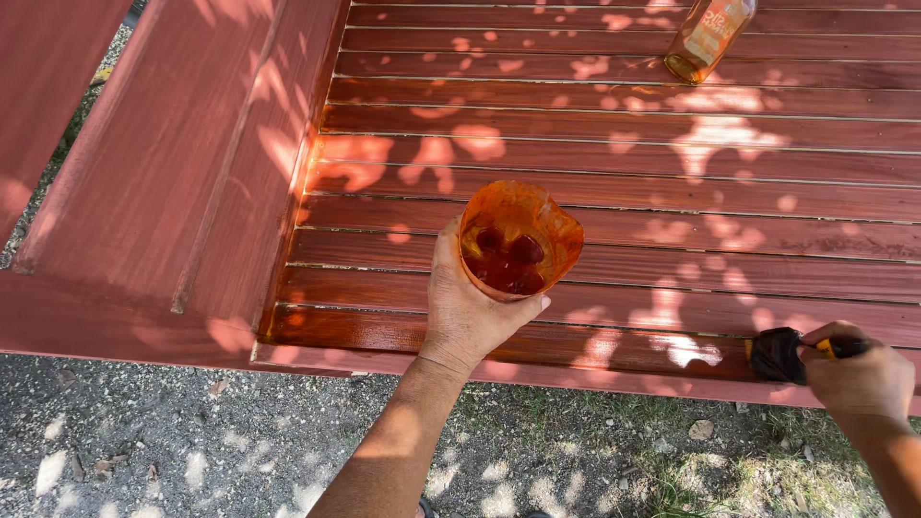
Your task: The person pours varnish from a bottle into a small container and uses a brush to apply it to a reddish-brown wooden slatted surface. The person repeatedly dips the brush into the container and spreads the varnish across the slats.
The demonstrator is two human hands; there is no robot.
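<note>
left hand point(467, 312) clasps translucent orange cup point(519, 240) | right hand point(861, 377) fisted round dark brush point(777, 355) | slatted red bench point(614, 192)

A translucent orange plastic cup point(519, 240), its soft rim bent out of round, sits upright above the slatted seat of a red-stained wooden bench point(614, 182), near its front edge and toward the armrest end. Dark reddish-brown stain pools in its bottom, and smears coat the inner wall. Farther along the same front edge, a brush point(779, 354) with a dark, stain-soaked head and a yellow-and-black handle lies flat against the outermost slat, head pointing toward the cup.
</note>
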